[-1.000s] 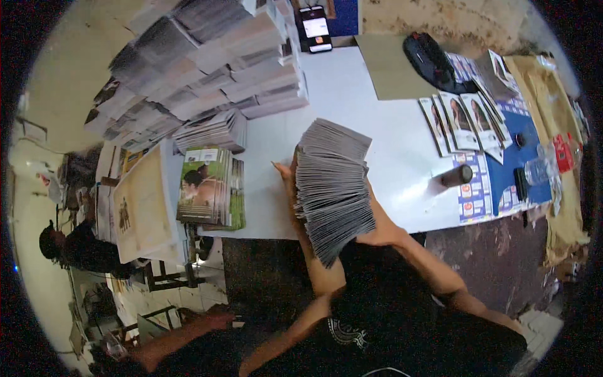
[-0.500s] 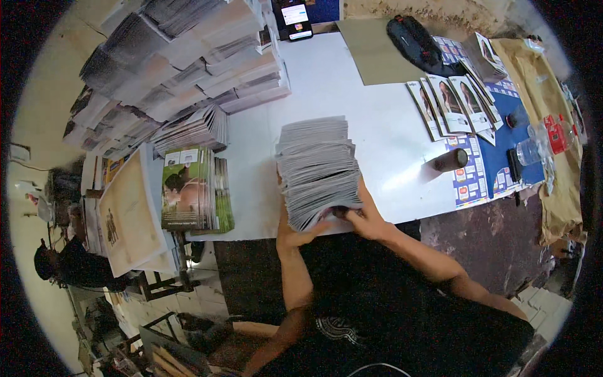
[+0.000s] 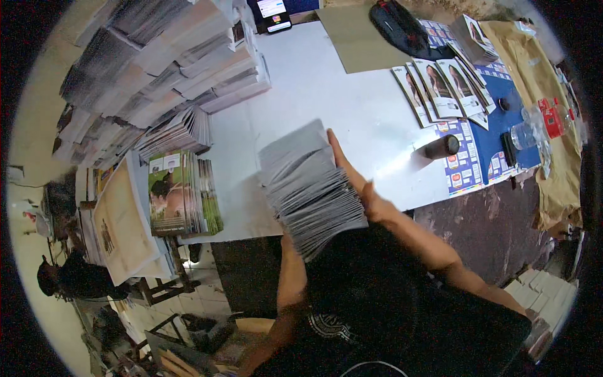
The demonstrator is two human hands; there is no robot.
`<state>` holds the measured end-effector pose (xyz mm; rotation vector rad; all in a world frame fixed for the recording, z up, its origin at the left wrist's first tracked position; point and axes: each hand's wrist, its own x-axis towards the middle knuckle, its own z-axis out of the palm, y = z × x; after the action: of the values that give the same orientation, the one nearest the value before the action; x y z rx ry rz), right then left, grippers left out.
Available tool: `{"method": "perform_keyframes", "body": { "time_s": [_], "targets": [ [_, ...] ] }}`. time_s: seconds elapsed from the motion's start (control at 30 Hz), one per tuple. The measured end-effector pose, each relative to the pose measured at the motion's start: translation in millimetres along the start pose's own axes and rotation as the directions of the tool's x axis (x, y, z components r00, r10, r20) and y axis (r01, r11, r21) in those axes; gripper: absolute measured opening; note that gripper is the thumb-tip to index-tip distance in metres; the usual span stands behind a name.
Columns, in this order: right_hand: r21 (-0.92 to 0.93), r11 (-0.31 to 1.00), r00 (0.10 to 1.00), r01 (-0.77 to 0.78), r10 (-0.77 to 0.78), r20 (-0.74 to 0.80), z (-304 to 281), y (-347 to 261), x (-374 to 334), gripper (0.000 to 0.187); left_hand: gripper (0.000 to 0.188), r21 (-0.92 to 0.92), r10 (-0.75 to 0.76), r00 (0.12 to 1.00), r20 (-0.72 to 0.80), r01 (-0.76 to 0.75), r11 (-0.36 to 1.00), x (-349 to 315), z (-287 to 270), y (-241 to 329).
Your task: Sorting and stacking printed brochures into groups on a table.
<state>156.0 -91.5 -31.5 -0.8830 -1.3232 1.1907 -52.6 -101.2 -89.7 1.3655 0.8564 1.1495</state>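
Note:
A thick, fanned stack of booklets, grey-white page edges facing up, is held between my two hands over the table's front edge. Its near end comes right up to my dark shirt. Along the right side lies my right hand, a long finger stretched toward the far corner and the thumb by the near part, closed against the stack. My left hand grips from the left; its fingers are hidden behind the pages. To the left, booklets with a green photo cover stand in a row on the table.
Tall paper piles rise at the left back, near a phone. A dark cylinder stands on the white table. Farther right are loose booklets, a black pouch and plastic bottles. A person is at far left.
The stack has come nearer my body and tilted, its far end swinging left. My right hand has slid from the near end to the right side. The view has shifted slightly.

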Motion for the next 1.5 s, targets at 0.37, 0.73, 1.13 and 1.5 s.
{"method": "perform_keyframes", "body": {
  "time_s": [0.37, 0.73, 1.13, 1.5],
  "targets": [
    [0.079, 0.936, 0.927, -0.344, 0.325, 0.187, -6, -5, 19, 0.098, 0.111, 0.184, 0.085, 0.996, 0.018, -0.087, 0.979, 2, 6, 4],
    [0.041, 0.996, 0.996, -0.075, 0.073, 0.059, -9, -6, 12, 0.107, 0.113, 0.074, 0.108, 0.994, -0.023, -0.106, 0.992, 19, 15, -12],
    [0.097, 0.992, 0.997, -0.077, 0.079, -0.019, -5, 0, -16, 0.103, 0.115, 0.055, 0.084, 0.996, -0.034, -0.082, 0.995, 3, 30, -10],
    [0.171, 0.971, 0.986, -0.166, 0.161, 0.043, -7, -19, -10, 0.103, 0.116, 0.050, 0.103, 0.992, -0.074, -0.100, 0.994, 3, 34, -10]
  ]
}}
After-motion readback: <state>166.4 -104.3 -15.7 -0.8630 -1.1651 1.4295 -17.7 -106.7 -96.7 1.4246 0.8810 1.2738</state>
